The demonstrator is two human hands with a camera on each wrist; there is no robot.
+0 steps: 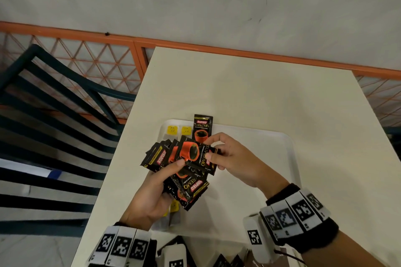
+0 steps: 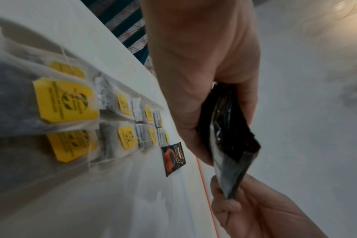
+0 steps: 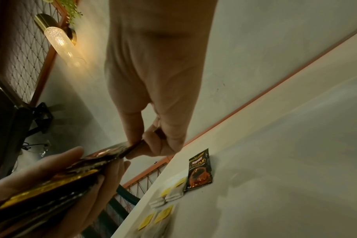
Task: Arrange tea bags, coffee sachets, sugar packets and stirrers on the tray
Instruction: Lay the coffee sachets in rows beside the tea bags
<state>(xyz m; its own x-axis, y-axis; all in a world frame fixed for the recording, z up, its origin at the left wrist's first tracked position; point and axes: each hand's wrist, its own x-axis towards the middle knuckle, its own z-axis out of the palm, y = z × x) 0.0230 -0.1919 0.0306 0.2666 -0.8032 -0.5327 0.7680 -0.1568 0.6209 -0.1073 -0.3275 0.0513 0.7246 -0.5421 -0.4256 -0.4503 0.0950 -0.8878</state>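
My left hand (image 1: 152, 193) grips a fanned stack of black coffee sachets (image 1: 184, 184) above the left side of the white tray (image 1: 271, 138). My right hand (image 1: 230, 158) pinches the end of the top sachet (image 1: 195, 155) of that stack between thumb and forefinger. One coffee sachet (image 1: 202, 128) lies flat at the tray's far edge; it shows too in the left wrist view (image 2: 173, 158) and the right wrist view (image 3: 200, 170). Tea bags with yellow tags (image 2: 65, 100) lie in two rows along the tray's left side, partly hidden under my hands in the head view.
The tray sits on a cream table (image 1: 249, 93) against a wall. A dark slatted chair (image 1: 54, 125) stands left of the table, beside an orange mesh fence (image 1: 91, 56). More dark packets (image 1: 225, 261) lie at the table's near edge.
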